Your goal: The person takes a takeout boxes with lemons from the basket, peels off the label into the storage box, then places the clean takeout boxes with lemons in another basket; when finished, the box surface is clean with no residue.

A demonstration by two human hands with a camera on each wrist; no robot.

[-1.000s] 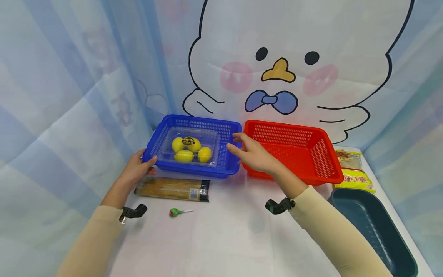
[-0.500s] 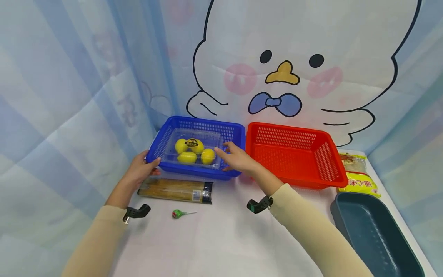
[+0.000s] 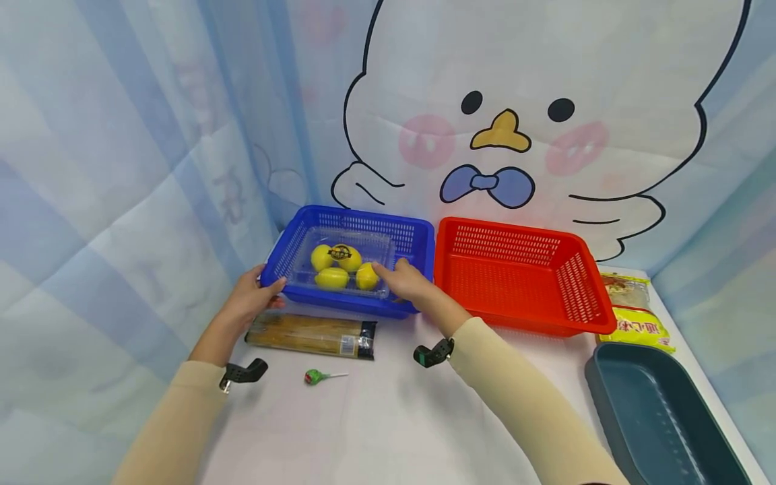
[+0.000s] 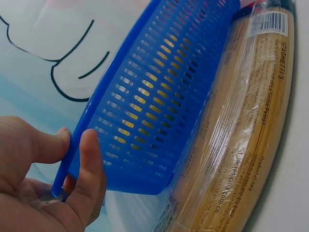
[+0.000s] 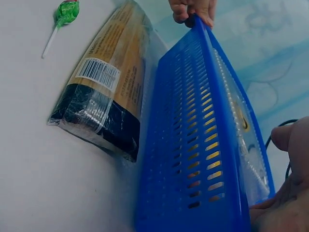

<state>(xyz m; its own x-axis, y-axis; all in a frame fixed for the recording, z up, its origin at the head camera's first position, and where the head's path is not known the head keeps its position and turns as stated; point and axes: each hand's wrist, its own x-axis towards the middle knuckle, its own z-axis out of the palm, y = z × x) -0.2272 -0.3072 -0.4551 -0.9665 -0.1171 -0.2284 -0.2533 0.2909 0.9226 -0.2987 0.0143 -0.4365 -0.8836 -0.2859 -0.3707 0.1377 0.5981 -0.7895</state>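
Note:
My left hand (image 3: pixel 247 298) grips the front left corner rim of the blue plastic basket (image 3: pixel 358 304), as the left wrist view shows, thumb outside and fingers below. Inside the basket lies a clear lidded plastic box (image 3: pixel 378 244) of several yellow lemons (image 3: pixel 331 278), with a dark label on the lid. My right hand (image 3: pixel 412 281) reaches into the basket at the box's right end. Its thumb is stretched out over the lid near the rightmost lemon; in the right wrist view the other fingers are mostly hidden behind the basket wall.
A spaghetti packet (image 3: pixel 309 335) and a green-wrapped lollipop (image 3: pixel 315 376) lie in front of the blue basket. Next to it stands a red basket (image 3: pixel 515 273). Yellow food packets (image 3: pixel 639 327) and a dark teal bin (image 3: pixel 661 404) are at the right. A printed curtain hangs behind.
My right hand has moved left and down, from beside the blue basket's right rim to the right end of the lemon box. My left hand keeps its hold on the basket rim.

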